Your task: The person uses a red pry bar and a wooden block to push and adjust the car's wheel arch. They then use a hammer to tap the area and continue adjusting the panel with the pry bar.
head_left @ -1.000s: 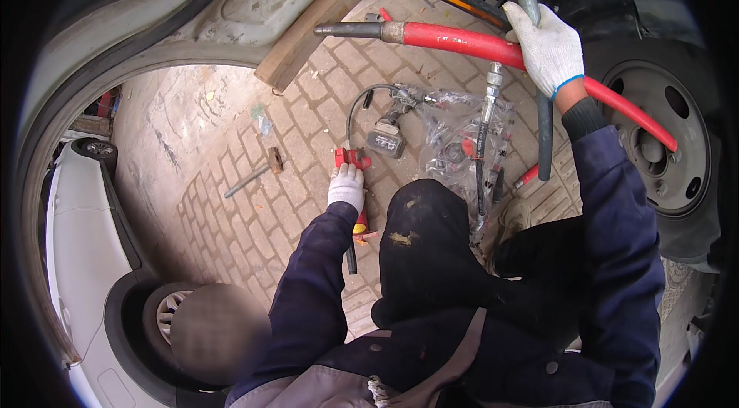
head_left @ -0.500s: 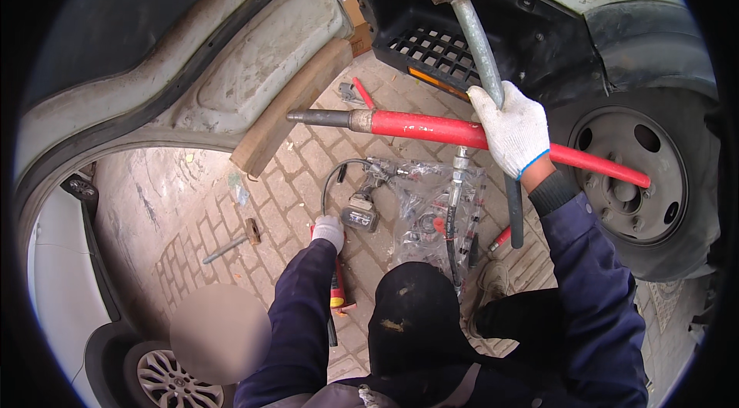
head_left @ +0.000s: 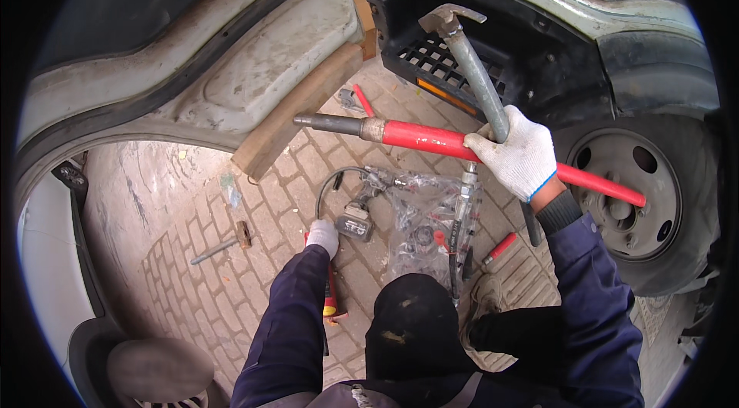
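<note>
My right hand point(head_left: 525, 152), in a white knit glove, is closed round the grey metal handle of a claw hammer point(head_left: 479, 78), head up. Under that hand runs a long red hydraulic ram point(head_left: 423, 137); I cannot tell whether the fingers also grip it. Its dark tip point(head_left: 323, 123) points left at a wooden beam point(head_left: 296, 114) along the vehicle's panel. The other end lies in front of the wheel point(head_left: 627, 215). A hose point(head_left: 454, 235) hangs from the ram. My gloved left hand point(head_left: 323, 237) is closed low on a red tool with a yellow band point(head_left: 330, 302), partly hidden by my sleeve.
On the paving lie a cordless power tool point(head_left: 358, 215), a clear plastic bag of parts point(head_left: 419, 231), a small hammer point(head_left: 223, 246) and a red-handled piece point(head_left: 500, 249). A black step point(head_left: 443, 61) is at the top. A blurred person's head point(head_left: 160, 369) shows lower left.
The view has shifted slightly. The claw hammer's head sits a little lower in view, still in my right hand. My left hand keeps its place on the red tool. The blurred head has moved down-left.
</note>
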`<state>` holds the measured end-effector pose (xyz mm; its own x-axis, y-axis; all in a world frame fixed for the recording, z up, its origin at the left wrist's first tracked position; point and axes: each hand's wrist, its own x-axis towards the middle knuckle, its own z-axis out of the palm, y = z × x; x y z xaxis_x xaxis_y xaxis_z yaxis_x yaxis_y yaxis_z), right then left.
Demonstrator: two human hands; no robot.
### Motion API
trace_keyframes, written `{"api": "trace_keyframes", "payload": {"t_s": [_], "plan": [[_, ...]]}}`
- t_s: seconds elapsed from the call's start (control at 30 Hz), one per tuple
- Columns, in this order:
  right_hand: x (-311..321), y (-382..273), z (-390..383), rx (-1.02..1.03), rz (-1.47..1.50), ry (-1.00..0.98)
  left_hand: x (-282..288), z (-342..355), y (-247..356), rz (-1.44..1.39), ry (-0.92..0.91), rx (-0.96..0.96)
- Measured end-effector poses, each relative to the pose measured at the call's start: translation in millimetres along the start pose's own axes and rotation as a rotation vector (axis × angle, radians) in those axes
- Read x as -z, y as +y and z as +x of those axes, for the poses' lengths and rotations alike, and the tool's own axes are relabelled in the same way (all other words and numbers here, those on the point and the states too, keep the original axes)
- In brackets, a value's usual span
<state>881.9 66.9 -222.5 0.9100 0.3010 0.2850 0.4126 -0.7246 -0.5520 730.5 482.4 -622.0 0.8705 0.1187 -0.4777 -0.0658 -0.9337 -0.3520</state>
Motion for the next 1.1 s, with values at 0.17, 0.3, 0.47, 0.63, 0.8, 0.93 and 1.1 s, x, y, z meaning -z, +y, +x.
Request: {"api": "trace_keyframes", "payload": {"t_s": [0.17,0.3,0.47,0.63,0.8,0.93,1.1], "plan": [[0,4,-1,0.086,-0.053,-0.053,-3,4,-1,-0.021,0.031,0.018],[3,5,2,0.115,-0.051,-0.107,-2,3,0,0.026,0.022,0.003],[4,5,3,0.117,-0.064,-0.168,7,-3,1,0.017,0.008,-0.002],[1,8,1,0.135,-0.052,-0.128,10,-5,0,0.085,-0.035,-0.056],[1,10,1,0.134,-0.052,-0.143,7,-5,1,0.064,0.020,-0.037],[3,9,1,0.162,-0.084,-0.164,4,-4,3,0.063,-0.002,-0.019],[3,9,0,0.189,-0.141,-0.174,-1,-3,4,0.055,0.065,0.019]]}}
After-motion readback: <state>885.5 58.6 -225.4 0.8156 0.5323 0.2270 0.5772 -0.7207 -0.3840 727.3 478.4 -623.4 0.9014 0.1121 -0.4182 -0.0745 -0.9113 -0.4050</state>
